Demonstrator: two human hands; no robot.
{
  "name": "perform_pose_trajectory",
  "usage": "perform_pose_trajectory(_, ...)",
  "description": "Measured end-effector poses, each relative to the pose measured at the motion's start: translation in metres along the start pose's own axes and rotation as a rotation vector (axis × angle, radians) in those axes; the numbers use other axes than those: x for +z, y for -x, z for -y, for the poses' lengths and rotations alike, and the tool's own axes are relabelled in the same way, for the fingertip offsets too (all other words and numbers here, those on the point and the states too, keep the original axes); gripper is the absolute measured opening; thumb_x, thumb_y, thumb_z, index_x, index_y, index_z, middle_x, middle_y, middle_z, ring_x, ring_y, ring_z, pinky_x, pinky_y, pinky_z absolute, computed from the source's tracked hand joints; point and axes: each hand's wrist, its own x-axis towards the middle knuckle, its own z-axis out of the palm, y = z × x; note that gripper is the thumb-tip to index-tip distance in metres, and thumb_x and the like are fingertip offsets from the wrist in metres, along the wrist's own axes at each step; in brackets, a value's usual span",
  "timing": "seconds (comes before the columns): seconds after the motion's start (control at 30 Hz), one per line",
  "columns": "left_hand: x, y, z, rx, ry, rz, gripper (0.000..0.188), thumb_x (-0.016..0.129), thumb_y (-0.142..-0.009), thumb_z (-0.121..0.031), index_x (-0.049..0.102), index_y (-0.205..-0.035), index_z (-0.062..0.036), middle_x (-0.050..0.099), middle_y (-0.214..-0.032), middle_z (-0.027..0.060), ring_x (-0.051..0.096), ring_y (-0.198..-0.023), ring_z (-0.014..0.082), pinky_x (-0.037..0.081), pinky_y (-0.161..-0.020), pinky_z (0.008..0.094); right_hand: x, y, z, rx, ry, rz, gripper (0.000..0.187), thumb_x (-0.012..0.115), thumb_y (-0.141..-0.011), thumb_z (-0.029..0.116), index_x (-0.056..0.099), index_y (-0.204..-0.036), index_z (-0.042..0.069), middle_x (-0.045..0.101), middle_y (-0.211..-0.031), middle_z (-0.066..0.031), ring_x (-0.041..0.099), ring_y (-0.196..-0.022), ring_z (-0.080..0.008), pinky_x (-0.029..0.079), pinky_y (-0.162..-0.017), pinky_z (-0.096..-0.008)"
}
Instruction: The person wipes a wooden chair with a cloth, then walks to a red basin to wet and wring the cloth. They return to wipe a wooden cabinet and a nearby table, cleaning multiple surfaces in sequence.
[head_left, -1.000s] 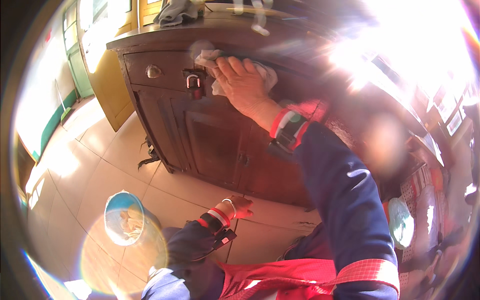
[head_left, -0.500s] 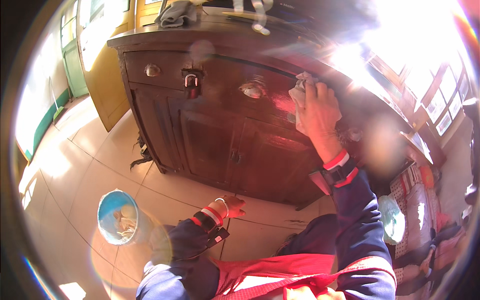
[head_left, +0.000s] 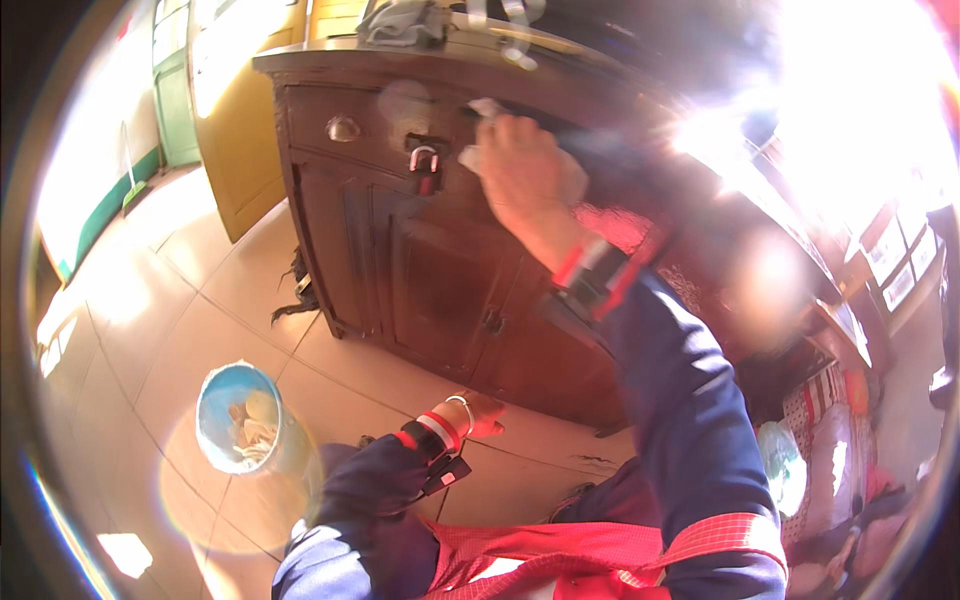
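Note:
My right hand [head_left: 525,170] is closed on a pale grey cleaning cloth [head_left: 486,107], pressed to the drawer front of a dark brown wooden cabinet [head_left: 440,290]. Only edges of the cloth show beyond the fingers. Just left of it hangs a padlock [head_left: 424,168] on the cabinet's front. A metal cup handle [head_left: 342,128] sits further left; the other handle is hidden behind my right hand. Low down by my knees, my left hand [head_left: 483,413] holds nothing, its fingers loosely apart, away from the cabinet. Both wrists wear dark devices on red and white bands.
A blue bucket [head_left: 240,420] with scraps inside stands on the tiled floor at the left. Grey cloth [head_left: 403,22] lies on the cabinet top. A yellow door [head_left: 238,160] stands beyond the cabinet's left side. Strong glare covers the upper right; a clear plastic bag [head_left: 782,465] is at the right.
My right hand has slid leftward and slightly up along the drawer front with the cloth, from right of the second handle to beside the padlock. My left hand stays low near my knees.

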Motion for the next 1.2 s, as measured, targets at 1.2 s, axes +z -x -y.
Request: perform_pose_trajectory(1.2,0.001,0.002,0.0,-0.003,-0.055,-0.049,0.045,0.053,-0.086,-0.04,0.054,-0.117,-0.008,0.063,-0.102,0.0131,0.059,-0.1,0.0322,0.045,-0.087,0.0424,0.007,0.174,-0.008,-0.305,-0.165,0.286,0.039,0.057,-0.079,0.018,0.054,-0.118,0.011,0.049,-0.127,-0.0031,0.038,-0.127,-0.0238,0.03,-0.102,-0.042)
